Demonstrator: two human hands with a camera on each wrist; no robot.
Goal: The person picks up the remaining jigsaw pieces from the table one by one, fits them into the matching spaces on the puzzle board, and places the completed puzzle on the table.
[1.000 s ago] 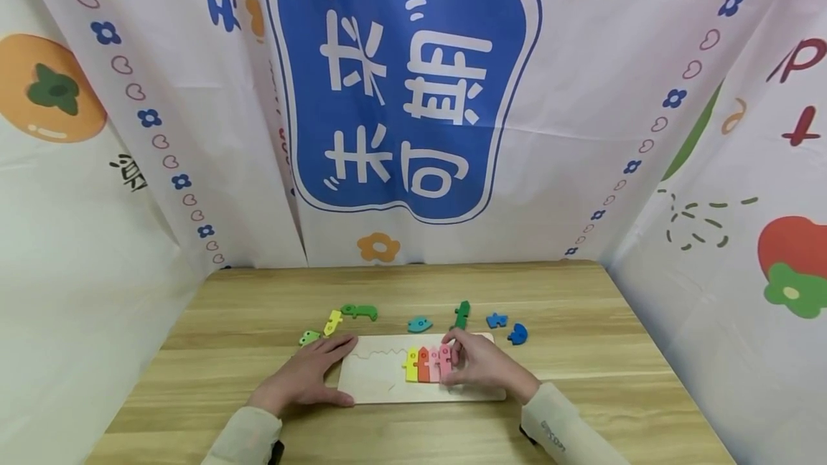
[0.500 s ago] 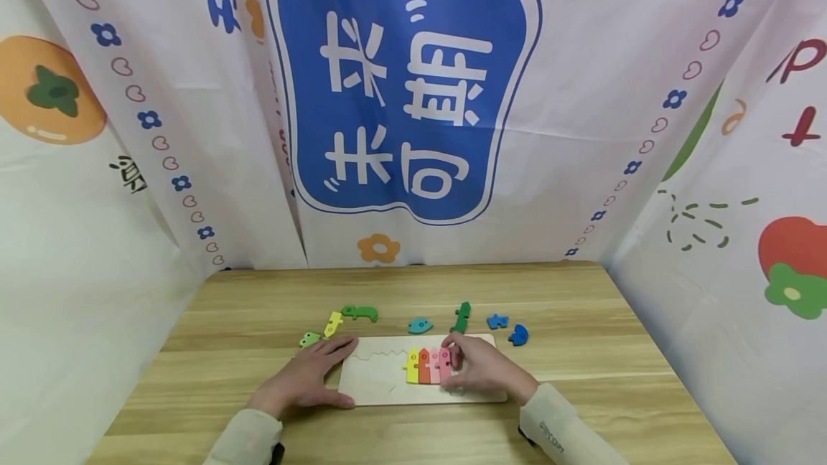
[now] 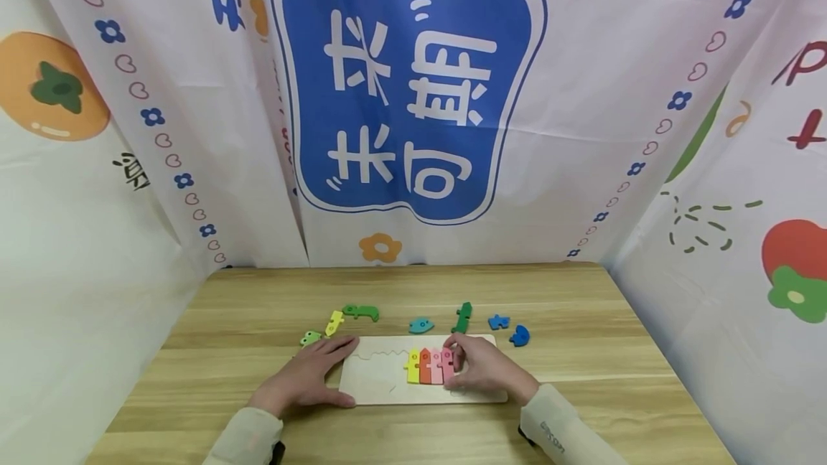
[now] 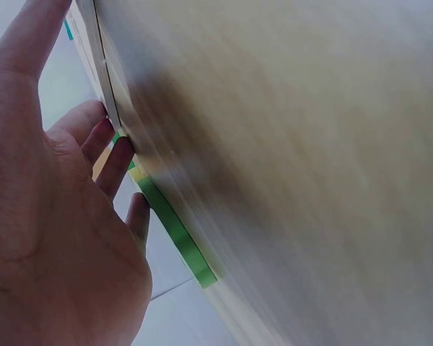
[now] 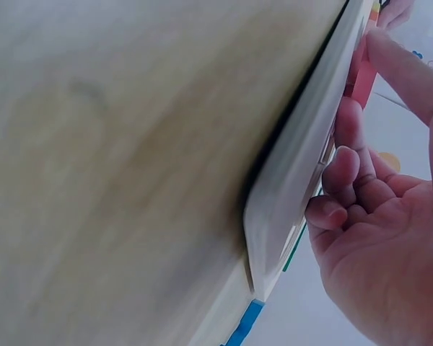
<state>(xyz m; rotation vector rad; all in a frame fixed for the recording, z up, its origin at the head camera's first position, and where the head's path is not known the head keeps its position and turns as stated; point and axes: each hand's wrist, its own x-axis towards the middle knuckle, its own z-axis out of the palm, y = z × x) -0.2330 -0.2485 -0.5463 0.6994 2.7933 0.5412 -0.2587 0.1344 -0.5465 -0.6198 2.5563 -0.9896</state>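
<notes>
While hands [image 3: 314, 372] [image 3: 484, 367] stay, board [image 3: 375, 379] unmoved; pieces [image 3: 425, 367] too

The cream board [image 3: 371, 382] bears a yellow piece [image 3: 413, 373], a red piece [image 3: 425, 373], a pale-pink piece [image 3: 436, 373] and a deeper-pink piece [image 3: 447, 361], with a teal piece [image 3: 421, 325] beyond it and a streaky tan table [image 3: 388, 440] beneath it.

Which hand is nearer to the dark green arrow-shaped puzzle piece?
The right hand, just in front of the piece; the left hand is farther, to its left.

White printed curtains [image 3: 581, 56] (one bearing a blue panel [image 3: 399, 92]) flank a wood-grain table [image 3: 555, 285].
</notes>
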